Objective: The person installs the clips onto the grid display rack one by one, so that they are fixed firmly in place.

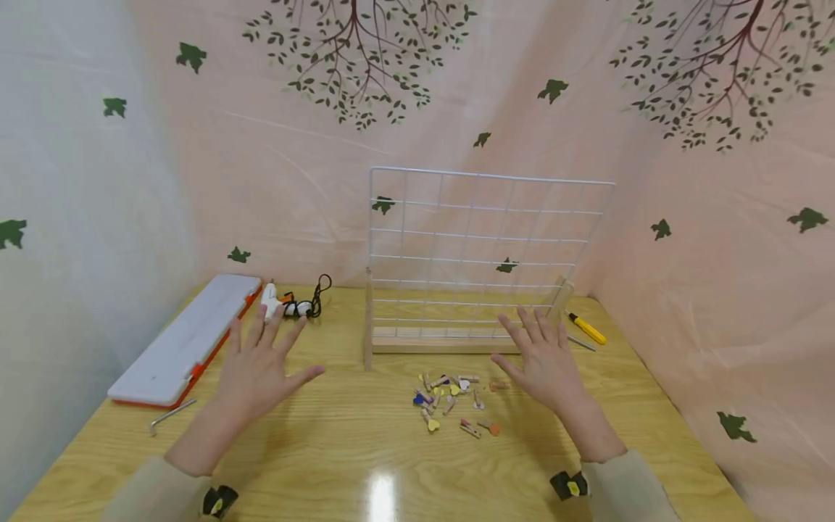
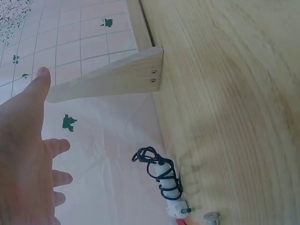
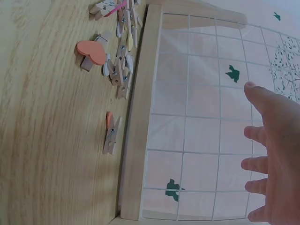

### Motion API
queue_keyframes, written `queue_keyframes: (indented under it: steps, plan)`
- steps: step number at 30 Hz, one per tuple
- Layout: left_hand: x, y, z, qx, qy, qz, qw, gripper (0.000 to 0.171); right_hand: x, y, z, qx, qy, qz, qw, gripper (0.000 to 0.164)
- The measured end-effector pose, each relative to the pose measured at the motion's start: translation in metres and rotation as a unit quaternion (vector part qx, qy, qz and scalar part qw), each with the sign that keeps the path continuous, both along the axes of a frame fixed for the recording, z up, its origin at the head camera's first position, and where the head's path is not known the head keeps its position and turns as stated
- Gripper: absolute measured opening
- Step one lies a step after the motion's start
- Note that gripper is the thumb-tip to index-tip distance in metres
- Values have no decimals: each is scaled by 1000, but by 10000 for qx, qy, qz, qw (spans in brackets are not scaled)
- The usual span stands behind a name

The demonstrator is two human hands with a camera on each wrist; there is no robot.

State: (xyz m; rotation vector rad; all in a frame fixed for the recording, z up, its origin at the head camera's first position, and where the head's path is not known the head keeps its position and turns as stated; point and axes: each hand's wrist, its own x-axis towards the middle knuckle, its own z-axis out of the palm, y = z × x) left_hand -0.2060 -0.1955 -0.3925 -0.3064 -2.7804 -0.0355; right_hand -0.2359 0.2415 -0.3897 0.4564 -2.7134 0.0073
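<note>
Both hands are held over the table with fingers spread and nothing in them. My left hand (image 1: pixel 257 373) is between the white case and the wire grid rack, with a corded glue gun (image 1: pixel 270 301) just beyond its fingertips. My right hand (image 1: pixel 544 362) overlaps the front right of the grid rack (image 1: pixel 483 225) in the head view. This rack has a white wire panel standing in a wooden base (image 1: pixel 443 339). In front of it lies a loose pile of small wooden clothespins (image 1: pixel 450 406) with coloured hearts; an orange heart (image 3: pixel 91 51) shows in the right wrist view.
A white case (image 1: pixel 189 341) with orange edging lies at the left, an L-shaped metal rod (image 1: pixel 172 415) near its front corner. At the right back lies a yellow-handled screwdriver (image 1: pixel 587 328) beside a thin grey rod (image 1: pixel 580 343). Printed curtains (image 1: pixel 280 181) close in the table (image 1: pixel 313 449).
</note>
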Motion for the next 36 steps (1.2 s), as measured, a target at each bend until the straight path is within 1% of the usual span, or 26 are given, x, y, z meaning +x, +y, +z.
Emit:
queue_keyframes:
  steps: [7, 9, 12, 16, 19, 21, 24, 27, 29, 31, 33, 36]
  plan:
    - [0, -1, 11, -43, 61, -18, 10000, 88, 0, 3, 9, -9, -146, -56, 9999, 71]
    - [0, -1, 15, -68, 72, -25, 9999, 88, -1, 5, 12, -38, -126, -51, 9999, 70]
    - [-1, 1, 22, -120, 110, -52, 9999, 90, -2, 10, 20, -127, -43, -55, 9999, 71]
    - [-2, 8, 30, -223, 15, -181, 9996, 92, -5, 19, 34, -301, 68, -138, 9994, 72]
    - [-2, 19, 29, -320, -79, -424, 9986, 94, -7, 28, 45, -577, 98, -165, 9981, 72]
    - [-1, 28, 23, -384, -79, -666, 9970, 95, -10, 35, 51, -792, 156, -149, 9966, 72]
    - [-3, 46, 9, -371, -77, -1116, 9930, 97, -15, 48, 57, -1024, 236, -175, 9943, 73]
    - [-6, 62, -7, -251, -306, -1471, 9883, 101, -21, 59, 60, -1173, 276, -268, 9924, 75]
    - [-9, 72, -18, -114, -522, -1711, 9838, 103, -26, 66, 61, -1447, 241, -290, 9888, 76]
    - [-13, 81, -29, 48, -741, -2000, 9770, 104, -30, 72, 59, -1803, 147, -302, 9830, 78]
    - [-16, 90, -40, 184, -989, -2310, 9677, 103, -34, 76, 56, -2231, -33, -278, 9744, 79]
    - [-22, 103, -55, 330, -1307, -2798, 9505, 100, -42, 83, 45, -2996, -381, -142, 9532, 82]
